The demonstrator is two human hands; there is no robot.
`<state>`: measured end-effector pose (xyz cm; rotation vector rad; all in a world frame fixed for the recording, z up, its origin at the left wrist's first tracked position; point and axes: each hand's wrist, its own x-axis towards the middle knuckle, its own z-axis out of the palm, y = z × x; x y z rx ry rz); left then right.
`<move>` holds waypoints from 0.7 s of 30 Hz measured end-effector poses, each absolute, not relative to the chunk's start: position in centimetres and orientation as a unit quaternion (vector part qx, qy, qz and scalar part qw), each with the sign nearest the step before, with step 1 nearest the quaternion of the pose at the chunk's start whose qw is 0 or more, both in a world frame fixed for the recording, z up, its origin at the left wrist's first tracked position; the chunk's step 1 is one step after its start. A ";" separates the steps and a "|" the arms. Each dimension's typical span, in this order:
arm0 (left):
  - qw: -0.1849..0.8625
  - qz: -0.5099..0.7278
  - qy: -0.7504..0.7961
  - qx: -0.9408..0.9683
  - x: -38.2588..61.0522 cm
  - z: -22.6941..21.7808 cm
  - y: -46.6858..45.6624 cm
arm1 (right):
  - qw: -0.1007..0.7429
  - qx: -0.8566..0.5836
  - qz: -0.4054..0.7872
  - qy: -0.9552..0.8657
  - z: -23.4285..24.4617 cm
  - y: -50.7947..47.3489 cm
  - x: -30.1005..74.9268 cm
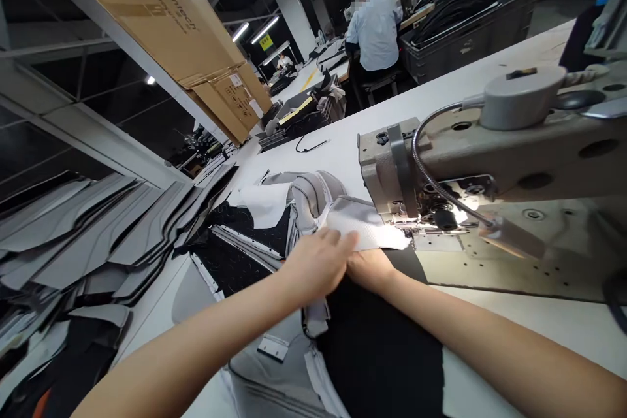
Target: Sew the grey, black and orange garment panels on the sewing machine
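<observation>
My left hand (318,261) lies over a white and grey fabric piece (365,225), fingers pressed together on its edge close to the needle of the sewing machine (490,157). My right hand (369,269) sits just under and beside the left one, gripping the same fabric where it meets a black panel (377,346); its fingers are mostly hidden. The fabric runs under the lit presser foot area (416,225). More grey padded cover material (308,192) trails to the left of my hands.
Stacks of grey cut panels (98,235) fill the left side. Cardboard boxes (161,6) rest on a shelf above. A person in a light blue shirt (375,29) sits at a far table. Black crates (465,32) stand at the back right.
</observation>
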<state>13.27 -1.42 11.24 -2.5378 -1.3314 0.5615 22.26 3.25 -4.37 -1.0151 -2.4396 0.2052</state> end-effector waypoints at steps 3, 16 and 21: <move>0.176 0.140 -0.495 -0.839 11.4 10.4 1.1 | 0.242 -0.345 0.068 -0.905 -3.8 1.8 23.1; 0.245 0.174 -0.471 -0.830 8.7 7.9 6.6 | 0.246 -0.401 0.092 -0.878 -3.5 2.6 22.7; 0.231 0.189 -0.464 -0.834 8.5 8.1 10.0 | 0.244 -0.410 0.097 -0.873 -3.2 2.7 22.7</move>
